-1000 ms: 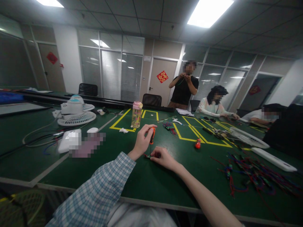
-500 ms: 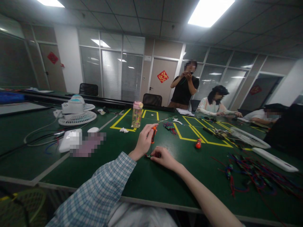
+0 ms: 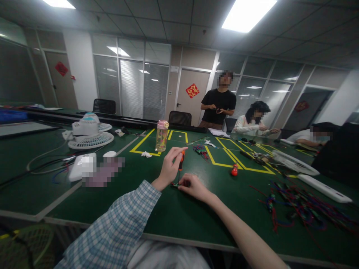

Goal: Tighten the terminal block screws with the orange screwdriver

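Note:
An orange and black screwdriver (image 3: 181, 161) stands upright in my left hand (image 3: 170, 164), its thin shaft pointing down at a small green circuit board (image 3: 175, 185) on the table. Fingers of my left hand are closed round the handle. My right hand (image 3: 193, 185) rests on the table just right of the shaft, thumb and fingertips pinching the board's right edge. The screwdriver's tip meets the board close to those fingertips; the exact contact spot is too small to tell.
On the green table (image 3: 157, 220) are a pink-lidded bottle (image 3: 162, 136), a red screwdriver (image 3: 234, 170), wired boards (image 3: 305, 205), a white strip (image 3: 324, 188) and white fans (image 3: 91, 134). A standing person (image 3: 218, 101) and two seated people are across the table.
The standing person has lowered their hands from face to waist height. A seated person's hands have risen slightly. My left fingers have shifted slightly on the handle; my right hand stays in place.

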Motion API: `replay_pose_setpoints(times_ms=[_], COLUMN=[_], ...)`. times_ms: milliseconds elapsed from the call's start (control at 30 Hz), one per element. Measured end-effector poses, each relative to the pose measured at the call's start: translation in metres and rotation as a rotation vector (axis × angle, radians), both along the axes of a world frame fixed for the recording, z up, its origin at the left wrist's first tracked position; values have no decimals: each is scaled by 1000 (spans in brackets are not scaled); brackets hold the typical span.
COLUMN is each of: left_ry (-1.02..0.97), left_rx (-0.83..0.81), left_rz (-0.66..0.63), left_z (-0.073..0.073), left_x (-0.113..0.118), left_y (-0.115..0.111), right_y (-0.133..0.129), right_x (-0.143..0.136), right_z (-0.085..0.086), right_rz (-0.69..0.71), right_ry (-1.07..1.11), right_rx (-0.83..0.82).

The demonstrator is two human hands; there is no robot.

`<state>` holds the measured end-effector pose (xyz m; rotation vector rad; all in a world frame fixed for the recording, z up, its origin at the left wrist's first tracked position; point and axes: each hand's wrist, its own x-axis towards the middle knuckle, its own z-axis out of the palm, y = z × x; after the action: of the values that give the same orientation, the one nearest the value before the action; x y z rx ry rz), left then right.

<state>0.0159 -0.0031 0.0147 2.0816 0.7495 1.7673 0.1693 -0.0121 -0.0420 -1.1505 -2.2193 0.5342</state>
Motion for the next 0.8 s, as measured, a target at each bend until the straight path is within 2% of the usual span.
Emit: replay_pose_setpoints(times_ms=[233, 467, 667, 800], left_ry=[-25, 0, -34, -14], left_rx=[-5, 4, 5, 0], left_rz=[77, -8, 64, 22], left_z=[0, -1, -3, -2], left_x=[0, 0, 1, 1], left_y=[1, 2, 5, 3], right_y=[0, 0, 0, 0], right_x=[-1, 0, -1, 0], right_z=[-1, -1, -1, -2], right_rz=[-12, -7, -8, -11], right_ry=[-7, 2, -3, -1], right_rx=[8, 9, 10, 14])
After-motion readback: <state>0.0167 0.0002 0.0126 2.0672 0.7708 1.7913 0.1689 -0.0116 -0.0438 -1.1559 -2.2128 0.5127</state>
